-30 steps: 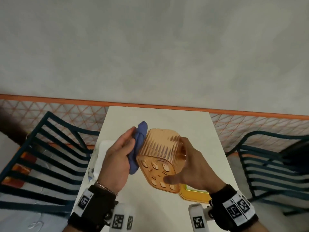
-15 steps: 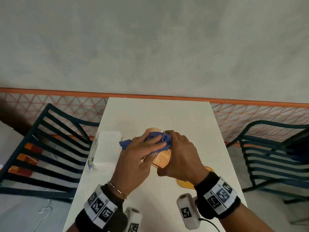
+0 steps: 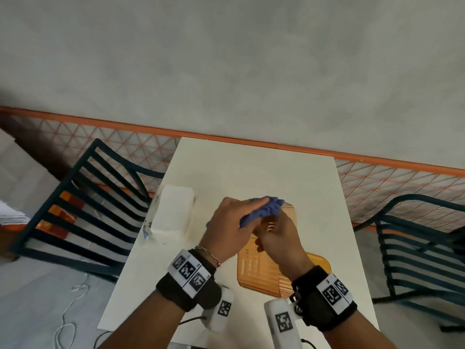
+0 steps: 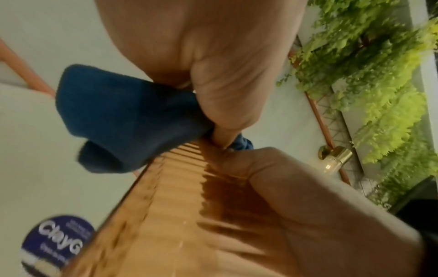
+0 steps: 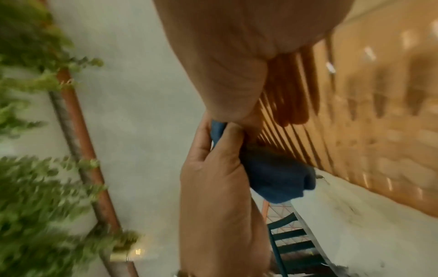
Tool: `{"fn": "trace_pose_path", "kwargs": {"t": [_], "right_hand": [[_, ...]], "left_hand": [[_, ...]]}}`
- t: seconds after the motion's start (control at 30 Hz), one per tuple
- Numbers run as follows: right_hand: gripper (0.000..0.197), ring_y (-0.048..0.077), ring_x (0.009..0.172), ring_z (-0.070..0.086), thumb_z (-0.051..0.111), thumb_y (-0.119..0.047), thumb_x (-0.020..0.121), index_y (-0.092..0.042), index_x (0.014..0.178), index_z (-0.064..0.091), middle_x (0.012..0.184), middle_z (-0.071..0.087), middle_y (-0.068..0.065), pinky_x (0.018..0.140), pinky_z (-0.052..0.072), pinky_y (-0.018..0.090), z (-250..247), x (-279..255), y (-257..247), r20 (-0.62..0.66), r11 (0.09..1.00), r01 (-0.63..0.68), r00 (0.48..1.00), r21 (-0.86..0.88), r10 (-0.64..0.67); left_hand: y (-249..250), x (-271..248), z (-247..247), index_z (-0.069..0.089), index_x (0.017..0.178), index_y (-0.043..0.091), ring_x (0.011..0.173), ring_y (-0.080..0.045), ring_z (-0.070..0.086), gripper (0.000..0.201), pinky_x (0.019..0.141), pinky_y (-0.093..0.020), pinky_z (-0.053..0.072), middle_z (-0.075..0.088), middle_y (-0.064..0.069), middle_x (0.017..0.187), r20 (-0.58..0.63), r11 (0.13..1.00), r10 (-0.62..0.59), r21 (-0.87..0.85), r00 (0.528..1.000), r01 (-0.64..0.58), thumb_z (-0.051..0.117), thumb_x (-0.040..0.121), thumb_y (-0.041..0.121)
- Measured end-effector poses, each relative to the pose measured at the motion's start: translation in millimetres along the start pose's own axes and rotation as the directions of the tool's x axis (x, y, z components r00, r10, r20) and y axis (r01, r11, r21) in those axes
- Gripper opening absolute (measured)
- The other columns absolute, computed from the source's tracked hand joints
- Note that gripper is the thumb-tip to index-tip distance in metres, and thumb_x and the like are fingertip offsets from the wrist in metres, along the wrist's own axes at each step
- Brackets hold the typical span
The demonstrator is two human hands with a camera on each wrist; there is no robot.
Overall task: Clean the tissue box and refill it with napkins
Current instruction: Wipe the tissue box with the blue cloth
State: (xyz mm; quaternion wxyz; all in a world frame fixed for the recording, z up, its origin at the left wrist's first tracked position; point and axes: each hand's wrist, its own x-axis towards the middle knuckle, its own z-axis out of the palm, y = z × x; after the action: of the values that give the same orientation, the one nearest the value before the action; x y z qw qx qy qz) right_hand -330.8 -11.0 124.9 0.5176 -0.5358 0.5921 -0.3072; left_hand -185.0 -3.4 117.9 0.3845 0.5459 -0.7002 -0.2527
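The amber tissue box (image 3: 261, 270), earlier lifted and tilted, is now gripped by the right hand (image 3: 276, 238) low over the table (image 3: 251, 172); the blue cloth (image 3: 264, 210), held by the left hand (image 3: 231, 222), has been brought onto its far end, so cleaning continues.

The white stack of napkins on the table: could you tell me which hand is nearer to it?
Left. The left hand, wiping with the blue cloth, is just right of the white stack of napkins; the right hand holds the orange ribbed plastic tissue box farther right.
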Motion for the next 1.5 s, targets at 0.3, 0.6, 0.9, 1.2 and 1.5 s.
{"fn": "trace_pose_path", "kwargs": {"t": [0.3,0.6,0.9,1.2,1.5], "right_hand": [[0.043,0.033,0.096,0.070,0.046,-0.032,0.106,0.004,0.119,0.064,0.103,0.073,0.021,0.087,0.058,0.044,-22,4,-4,0.026,0.703,-0.179,0.975,0.689,0.222],[0.054,0.036,0.101,0.073,0.033,-0.051,0.105,-0.011,0.117,0.067,0.112,0.076,0.017,0.079,0.059,0.056,-38,22,-5,0.056,0.384,-0.190,0.941,0.904,0.334],[0.051,0.033,0.122,0.066,0.044,-0.052,0.103,-0.016,0.135,0.060,0.131,0.069,0.011,0.075,0.063,0.047,-34,21,-13,0.188,0.188,-0.233,0.955,0.954,0.229],[0.030,0.030,0.095,0.076,0.061,-0.034,0.094,-0.012,0.092,0.081,0.107,0.074,0.012,0.074,0.064,0.049,-26,15,1,0.327,0.464,-0.352,0.935,0.813,0.137],[0.034,0.048,0.086,0.072,0.057,-0.023,0.094,0.009,0.105,0.061,0.097,0.073,0.027,0.079,0.060,0.059,-18,10,0,0.430,0.959,-0.171,0.901,0.227,0.058]], "left_hand": [[15,-13,28,0.062,0.138,0.031,0.136,-0.016,0.048,0.038,0.095,-0.046,0.050,0.061,0.003,0.141,0.004,0.973,0.121,0.198,0.993,-0.120,0.058,0.100,0.025],[-18,-47,26,0.071,0.129,0.022,0.128,-0.023,0.053,0.035,0.094,-0.037,0.054,0.067,0.008,0.136,-0.081,0.915,0.341,0.258,0.936,-0.311,0.074,0.094,0.018],[-10,-40,28,0.029,0.154,0.049,0.147,0.004,0.032,0.052,0.099,-0.009,0.044,0.032,0.020,0.162,-0.308,0.994,-0.096,-0.073,0.946,0.077,0.045,0.107,0.035],[-58,-25,-1,0.074,0.121,0.013,0.112,-0.036,0.068,0.042,0.092,-0.045,0.055,0.073,-0.015,0.123,0.340,-0.063,-0.775,-0.880,0.532,0.471,0.063,0.096,0.045],[-93,-20,-34,0.059,0.138,0.011,0.111,-0.025,0.068,0.040,0.092,-0.039,0.053,0.070,-0.014,0.125,0.361,0.062,-0.637,-0.857,0.681,0.512,0.045,0.108,0.032]]}}
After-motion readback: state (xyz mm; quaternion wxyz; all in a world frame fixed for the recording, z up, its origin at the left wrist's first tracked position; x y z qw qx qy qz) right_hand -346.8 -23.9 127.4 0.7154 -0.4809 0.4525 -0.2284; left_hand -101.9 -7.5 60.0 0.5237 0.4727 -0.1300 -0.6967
